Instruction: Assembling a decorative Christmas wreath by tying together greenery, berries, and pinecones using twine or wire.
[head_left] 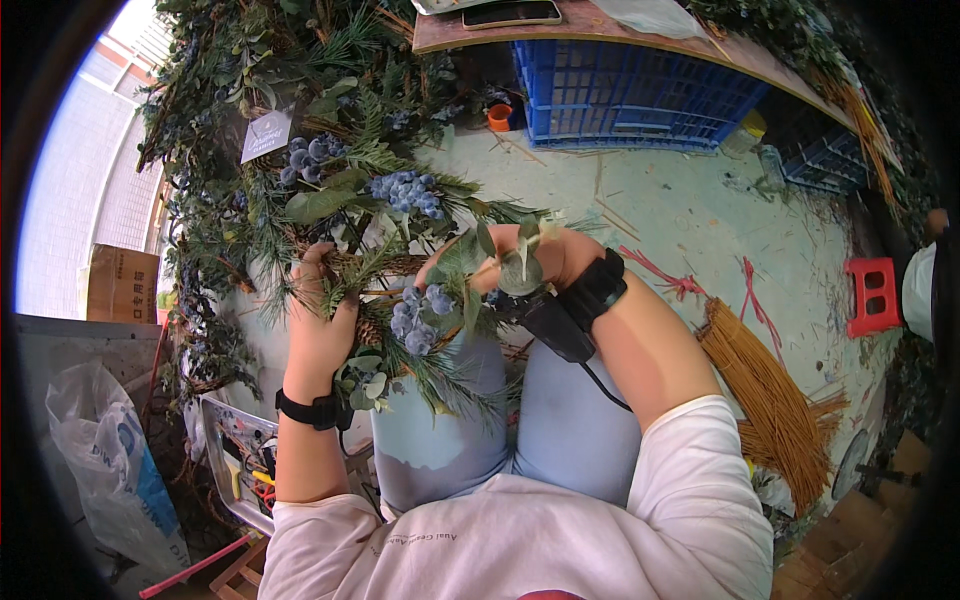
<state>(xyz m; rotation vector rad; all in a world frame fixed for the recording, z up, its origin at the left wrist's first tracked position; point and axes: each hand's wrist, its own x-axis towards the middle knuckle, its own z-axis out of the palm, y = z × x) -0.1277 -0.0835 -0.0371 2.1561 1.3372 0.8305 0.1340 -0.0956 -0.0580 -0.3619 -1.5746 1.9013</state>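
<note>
Over my lap is a wreath (440, 372) of pine sprigs, eucalyptus leaves, brown twigs and a pine cone. A blue berry cluster (418, 320) sits on its near part, and another berry cluster (407, 191) lies farther off among the greenery. My left hand (322, 298) is closed round the wreath's left side, its fingertips partly covered by needles. At the right side my right hand (545, 252) bends inward, fingers curled about the stems. Leaves and a eucalyptus sprig (520, 270) hide much of those fingers.
Heaped greenery (260, 60) with a white paper tag (267, 136) rises ahead on the left. Blue crates (640, 95) stand under a wooden table (600, 28). A brown twig bundle (768, 405) and red stool (872, 296) are on the right; a tool tray (222, 412) is at left.
</note>
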